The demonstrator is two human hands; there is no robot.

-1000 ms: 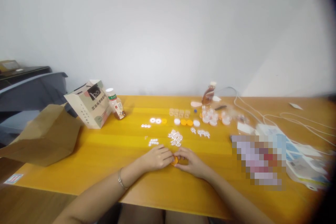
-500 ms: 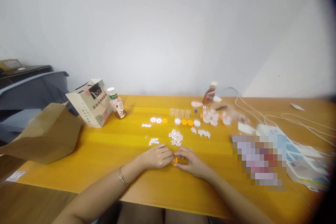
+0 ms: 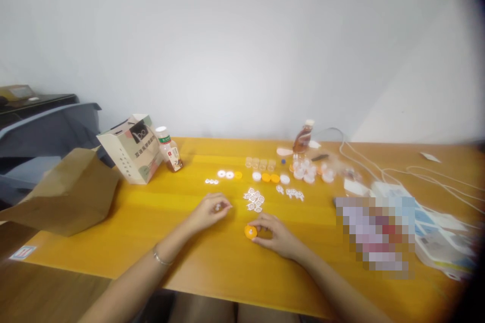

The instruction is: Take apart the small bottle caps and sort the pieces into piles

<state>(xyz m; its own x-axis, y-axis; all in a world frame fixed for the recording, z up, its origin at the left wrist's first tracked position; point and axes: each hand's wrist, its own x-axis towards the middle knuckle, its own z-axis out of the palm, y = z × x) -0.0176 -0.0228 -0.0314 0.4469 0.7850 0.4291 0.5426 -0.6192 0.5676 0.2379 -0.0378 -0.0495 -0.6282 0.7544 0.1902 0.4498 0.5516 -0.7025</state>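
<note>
An orange round cap (image 3: 248, 235) with a small white piece at its centre is gripped at its right edge by my right hand (image 3: 278, 234), between thumb and fingers. My left hand (image 3: 210, 210) is over the spot of the small white pieces (image 3: 218, 207), which show through the gap between thumb and fingers. Its fingertips come together in a pinch; whether anything is between them is too small to tell. Just beyond my hands lies a loose pile of white openwork pieces (image 3: 254, 198).
Behind are white and orange caps (image 3: 270, 177), clear cups (image 3: 259, 164) and a cluster of clear-topped pieces (image 3: 305, 169). Two drink bottles (image 3: 302, 137) stand farther back. A paper bag (image 3: 131, 151) and brown bag (image 3: 71, 192) are left; a plastic organizer box (image 3: 435, 247) and cables lie right.
My left hand has left the orange cap and moved left to the small white pieces. The right hand stays in place with the cap, whose white centre now shows.
</note>
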